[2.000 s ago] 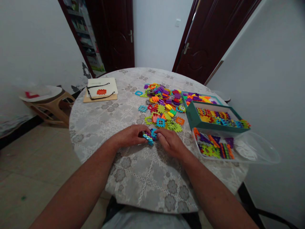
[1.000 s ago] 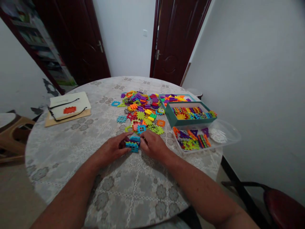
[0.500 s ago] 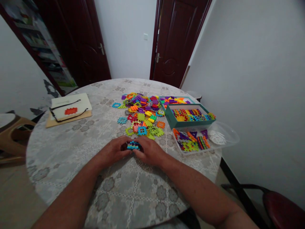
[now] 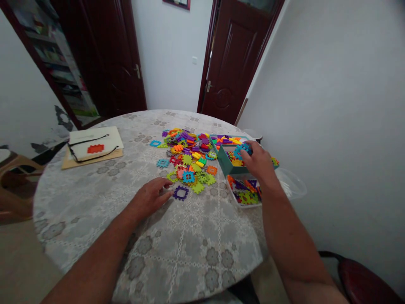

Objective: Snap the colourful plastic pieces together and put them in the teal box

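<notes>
My right hand is stretched out over the teal box and pinches a stack of blue toothed plastic tiles above it. My left hand rests flat on the tablecloth, fingers loosely spread, fingertips just left of a purple square frame tile. A heap of coloured plastic tiles lies on the round table beyond both hands.
A clear plastic tray with more tiles sits in front of the teal box near the table's right edge. A white bag with black straps lies at the far left. A dark red chair stands at the lower right. Two dark doors are behind.
Both hands were together on the blue tile stack near the table's middle. My right hand has carried the stack right to the teal box. A purple tile now lies by my left hand.
</notes>
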`<state>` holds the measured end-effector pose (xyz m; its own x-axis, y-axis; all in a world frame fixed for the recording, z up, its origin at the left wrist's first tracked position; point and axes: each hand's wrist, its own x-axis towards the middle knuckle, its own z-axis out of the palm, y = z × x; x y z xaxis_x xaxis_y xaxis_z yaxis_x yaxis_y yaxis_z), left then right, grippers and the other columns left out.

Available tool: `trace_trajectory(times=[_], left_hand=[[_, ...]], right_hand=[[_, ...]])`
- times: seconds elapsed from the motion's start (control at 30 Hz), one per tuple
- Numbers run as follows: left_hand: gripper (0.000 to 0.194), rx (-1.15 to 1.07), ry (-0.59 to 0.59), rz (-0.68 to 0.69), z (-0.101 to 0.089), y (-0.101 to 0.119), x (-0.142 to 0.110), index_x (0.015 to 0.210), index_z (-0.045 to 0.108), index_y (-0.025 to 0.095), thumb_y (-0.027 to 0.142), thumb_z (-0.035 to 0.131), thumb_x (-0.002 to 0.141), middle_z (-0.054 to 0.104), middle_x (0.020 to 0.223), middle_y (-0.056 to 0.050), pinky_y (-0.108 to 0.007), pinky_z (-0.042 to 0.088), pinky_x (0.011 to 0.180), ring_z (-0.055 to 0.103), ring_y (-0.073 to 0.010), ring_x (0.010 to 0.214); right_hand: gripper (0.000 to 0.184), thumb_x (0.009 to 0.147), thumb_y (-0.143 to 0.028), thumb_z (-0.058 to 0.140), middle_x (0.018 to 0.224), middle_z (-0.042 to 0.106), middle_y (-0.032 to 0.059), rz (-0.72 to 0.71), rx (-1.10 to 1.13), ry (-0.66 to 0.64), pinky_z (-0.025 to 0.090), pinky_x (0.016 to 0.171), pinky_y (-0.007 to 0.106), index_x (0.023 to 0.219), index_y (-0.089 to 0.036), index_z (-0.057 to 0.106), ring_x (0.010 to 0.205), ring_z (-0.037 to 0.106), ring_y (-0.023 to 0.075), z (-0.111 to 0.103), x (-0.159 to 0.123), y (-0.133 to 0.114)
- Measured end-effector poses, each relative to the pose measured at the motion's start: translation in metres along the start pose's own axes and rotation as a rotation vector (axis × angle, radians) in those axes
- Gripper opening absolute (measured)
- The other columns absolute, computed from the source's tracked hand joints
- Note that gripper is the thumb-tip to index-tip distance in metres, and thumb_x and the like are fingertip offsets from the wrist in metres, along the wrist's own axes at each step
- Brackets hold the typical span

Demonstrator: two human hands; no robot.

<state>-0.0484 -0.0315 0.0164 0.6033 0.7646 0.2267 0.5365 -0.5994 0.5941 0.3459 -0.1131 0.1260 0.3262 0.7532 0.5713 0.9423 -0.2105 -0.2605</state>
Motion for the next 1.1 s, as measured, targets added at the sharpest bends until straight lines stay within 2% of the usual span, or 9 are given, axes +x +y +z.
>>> trace_trajectory(times=[0.13,0.3,0.4,0.57,0.67,0.73,0.83,0.93,1.1], left_hand=[[0.037,0.023,-0.04,0.048,0.005,-0.001,0.0,0.118,0.073,0.021,0.047,0.063,0.093,0.074,0.118,-0.013,-0.045,0.051,0.103,0.067,-0.0306,0.111],[0.036,0.036,-0.071,0.066,0.008,-0.002,0.0,0.119,0.074,0.022,0.044,0.062,0.093,0.074,0.115,-0.013,-0.044,0.05,0.101,0.067,-0.0311,0.11],[0.034,0.055,-0.061,0.094,0.01,-0.004,0.0,0.119,0.074,0.023,0.042,0.063,0.093,0.074,0.114,-0.013,-0.045,0.05,0.101,0.067,-0.0318,0.109],[0.031,0.088,-0.063,0.127,0.014,-0.003,-0.001,0.12,0.073,0.025,0.038,0.063,0.094,0.074,0.119,-0.012,-0.047,0.046,0.108,0.064,-0.0316,0.116],[0.032,0.127,-0.067,0.155,0.016,-0.002,-0.001,0.124,0.072,0.024,0.037,0.063,0.095,0.073,0.122,-0.013,-0.048,0.045,0.109,0.062,-0.0316,0.117],[0.034,0.141,-0.078,0.169,0.016,0.0,-0.001,0.127,0.071,0.024,0.036,0.064,0.096,0.072,0.123,-0.013,-0.049,0.044,0.109,0.062,-0.0313,0.118],[0.036,0.155,-0.084,0.172,0.018,0.002,-0.001,0.13,0.07,0.026,0.036,0.067,0.096,0.071,0.124,-0.012,-0.049,0.044,0.108,0.061,-0.0309,0.118],[0.038,0.18,-0.064,0.173,0.021,0.004,-0.002,0.13,0.07,0.026,0.039,0.072,0.094,0.07,0.126,-0.012,-0.049,0.043,0.108,0.059,-0.0319,0.12],[0.037,0.222,-0.052,0.121,0.026,0.009,-0.001,0.125,0.071,0.022,0.042,0.074,0.094,0.068,0.125,-0.014,-0.049,0.043,0.107,0.057,-0.0335,0.122]], right_hand=[[0.046,0.1,-0.035,0.057,0.123,0.077,0.0189,0.015,-0.133,-0.165,0.051,0.097,0.04,0.141,-0.014,0.064,0.11,0.072,0.0327,0.016,0.006,0.026],[0.038,0.102,-0.035,0.056,0.125,0.077,0.0188,-0.047,-0.219,-0.306,0.047,0.103,0.038,0.128,-0.014,0.074,0.115,0.069,0.0296,0.038,-0.002,0.027],[0.036,0.102,-0.035,0.055,0.122,0.076,0.0191,-0.033,-0.237,-0.3,0.046,0.105,0.038,0.123,-0.014,0.076,0.118,0.067,0.0293,0.046,-0.008,0.026],[0.036,0.102,-0.032,0.052,0.123,0.071,0.0227,-0.047,-0.265,-0.162,0.045,0.108,0.045,0.121,-0.011,0.075,0.121,0.062,0.0337,0.047,-0.019,0.022],[0.035,0.104,-0.031,0.049,0.122,0.07,0.0233,-0.106,-0.167,-0.035,0.043,0.111,0.05,0.119,-0.011,0.073,0.122,0.06,0.0356,0.041,-0.029,0.004],[0.031,0.104,-0.029,0.049,0.121,0.072,0.0199,-0.189,-0.015,-0.042,0.045,0.111,0.049,0.119,-0.014,0.072,0.119,0.062,0.033,0.038,-0.037,-0.017],[0.025,0.104,-0.027,0.054,0.118,0.073,0.0142,-0.33,0.187,-0.247,0.049,0.106,0.042,0.119,-0.019,0.072,0.114,0.066,0.0278,0.043,-0.052,-0.055],[0.025,0.101,-0.025,0.06,0.123,0.072,0.0136,-0.396,0.202,-0.449,0.049,0.107,0.041,0.124,-0.02,0.07,0.118,0.066,0.0268,0.06,-0.066,-0.088],[0.039,0.1,-0.026,0.064,0.141,0.062,0.017,-0.356,0.157,-0.49,0.048,0.111,0.042,0.138,-0.018,0.062,0.132,0.058,0.0286,0.098,-0.083,-0.116]])
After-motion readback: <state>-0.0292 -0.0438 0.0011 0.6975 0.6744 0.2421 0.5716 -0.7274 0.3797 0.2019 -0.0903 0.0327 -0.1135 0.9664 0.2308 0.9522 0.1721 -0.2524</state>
